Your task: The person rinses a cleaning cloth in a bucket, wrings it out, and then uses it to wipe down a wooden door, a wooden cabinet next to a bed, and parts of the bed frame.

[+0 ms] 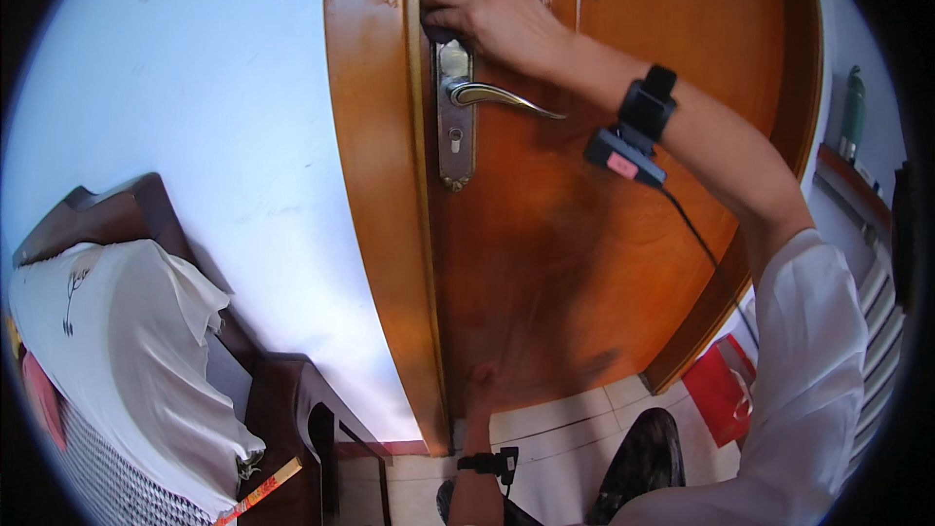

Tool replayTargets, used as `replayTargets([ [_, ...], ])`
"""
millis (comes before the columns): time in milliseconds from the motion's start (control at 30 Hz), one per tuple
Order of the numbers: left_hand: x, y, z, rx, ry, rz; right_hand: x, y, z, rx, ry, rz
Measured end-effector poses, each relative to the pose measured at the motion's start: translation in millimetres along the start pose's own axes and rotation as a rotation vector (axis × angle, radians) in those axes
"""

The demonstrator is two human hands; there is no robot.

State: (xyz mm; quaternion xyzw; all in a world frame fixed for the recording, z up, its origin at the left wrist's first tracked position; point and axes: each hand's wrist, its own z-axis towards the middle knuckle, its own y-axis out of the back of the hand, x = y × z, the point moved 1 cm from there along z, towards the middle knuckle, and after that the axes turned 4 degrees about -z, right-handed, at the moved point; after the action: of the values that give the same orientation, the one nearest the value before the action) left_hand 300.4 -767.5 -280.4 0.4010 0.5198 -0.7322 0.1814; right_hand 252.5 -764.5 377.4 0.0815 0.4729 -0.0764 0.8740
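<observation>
My right hand point(478, 11) presses a dark cloth point(438, 28) with some pink on it against the edge of a brown wooden door point(540, 248), just above the metal handle plate point(456, 153). The curved lever handle point(504, 96) lies under my wrist, not held. A black strap with a small device point(646, 109) and a cable is on that wrist. My left hand point(482, 376) hangs low before the door, blurred, with no object visible in it. Its wrist bears a black strap with a small device point(506, 462). The cloth partly hides my right fingertips.
At left, a dark wooden chair or sofa point(281, 394) carries a white cloth point(153, 321) and a patterned stick point(270, 486). A red bag point(719, 391) stands on the tiled floor at right, near a radiator point(873, 351). A green bottle point(852, 113) stands on a shelf point(851, 179).
</observation>
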Motion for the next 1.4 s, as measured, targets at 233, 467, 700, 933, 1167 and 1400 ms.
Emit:
replayTargets([
  [233,13,10,7,-0.072,0.129,-0.421,25,-1,3,0.075,-0.148,-0.041],
  [467,14,13,5,-0.058,0.138,-0.017,-23,6,7,0.011,-0.073,-0.02],
  [700,6,5,-7,-0.065,0.073,0.231,20,-4,-11,-0.107,-0.056,-0.029],
  [933,-1,4,-4,-0.171,0.094,0.363,-1,-6,12,-0.003,-0.258,0.092],
  [1167,10,9,-4,-0.152,0.093,0.192,-14,4,20,-0.004,-0.038,0.081],
  [1400,23,12,0,-0.095,-0.032,0.273,19,-2,6,0.154,-0.138,0.092],
])
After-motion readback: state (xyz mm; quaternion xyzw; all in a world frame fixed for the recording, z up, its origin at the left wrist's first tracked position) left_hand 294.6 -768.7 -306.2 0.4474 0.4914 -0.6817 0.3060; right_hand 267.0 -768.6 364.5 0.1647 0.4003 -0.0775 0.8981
